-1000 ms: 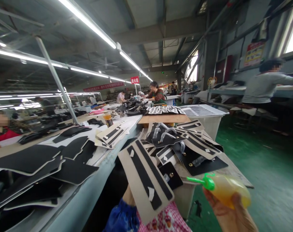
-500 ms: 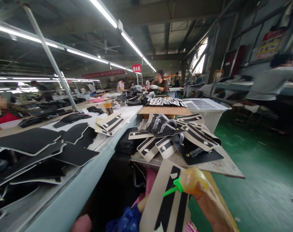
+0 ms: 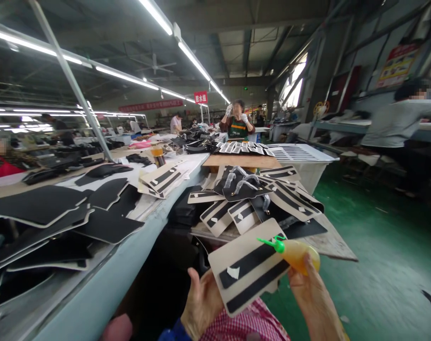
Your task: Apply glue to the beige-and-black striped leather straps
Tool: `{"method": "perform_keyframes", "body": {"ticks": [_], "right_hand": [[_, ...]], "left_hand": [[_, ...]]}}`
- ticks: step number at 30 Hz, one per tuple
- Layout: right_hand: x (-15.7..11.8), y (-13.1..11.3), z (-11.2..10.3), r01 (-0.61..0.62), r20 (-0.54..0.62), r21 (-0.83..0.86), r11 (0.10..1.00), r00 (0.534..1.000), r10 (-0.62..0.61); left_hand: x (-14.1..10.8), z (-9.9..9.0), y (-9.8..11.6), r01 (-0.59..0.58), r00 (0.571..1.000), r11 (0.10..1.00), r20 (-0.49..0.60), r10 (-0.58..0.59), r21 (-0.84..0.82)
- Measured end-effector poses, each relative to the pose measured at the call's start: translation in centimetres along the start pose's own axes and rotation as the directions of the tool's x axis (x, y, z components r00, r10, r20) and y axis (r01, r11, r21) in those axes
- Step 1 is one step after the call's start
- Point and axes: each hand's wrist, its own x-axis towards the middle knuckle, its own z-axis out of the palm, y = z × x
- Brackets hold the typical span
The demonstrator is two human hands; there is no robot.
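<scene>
In my right hand (image 3: pixel 313 289) is a squeeze bottle (image 3: pixel 299 254) of amber liquid, with a green nozzle pointing left over a panel. The beige panel (image 3: pixel 246 258) carries two black strips and a scrap of white paper (image 3: pixel 233 273). It tilts above my lap, its right edge close by my right hand; whether those fingers touch it I cannot tell. My left hand (image 3: pixel 203 300) is at the panel's lower left edge, thumb stretched out and apart from the panel. Its other fingers are partly hidden behind the panel.
Similar panels (image 3: pixel 219 218), some with wrapped handles (image 3: pixel 246 182), are piled on a board ahead. Black pieces (image 3: pixel 34 203) cover the long bench at left. A white bin (image 3: pixel 304 166) stands beyond the board. A gloved co-worker (image 3: pixel 237 123) faces me; another person (image 3: pixel 393 118) sits at right.
The panel has turned from upright to a slant, and the bottle has moved right. My left hand has come into view with its thumb spread. The co-worker ahead has raised both hands.
</scene>
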Motion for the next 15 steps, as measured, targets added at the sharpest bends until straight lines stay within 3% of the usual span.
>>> {"method": "perform_keyframes", "body": {"ticks": [3, 8, 11, 15], "right_hand": [[-0.3, 0.1, -0.1, 0.026, 0.001, 0.008, 1.0, 1.0, -0.026], [-1.2, -0.9, 0.7, 0.019, 0.005, 0.021, 1.0, 1.0, -0.019], [-1.4, -3.3, 1.9, 0.078, -0.018, 0.03, 0.996, 0.997, -0.078], [-2.4, -7.1, 4.8, 0.288, -0.013, 0.053, 0.956, 0.958, -0.288]], "left_hand": [[-0.7, 1.0, -0.1, 0.017, 1.0, 0.994, 0.02, -0.015, -0.111], [-0.5, 3.9, 1.3, 0.115, 0.969, 0.981, -0.2, -0.145, -0.155], [0.1, 5.5, 3.3, 0.071, 0.973, 0.993, -0.214, -0.089, -0.091], [1.0, 7.7, 5.9, -0.054, 0.973, 0.997, -0.22, 0.063, 0.047]]}}
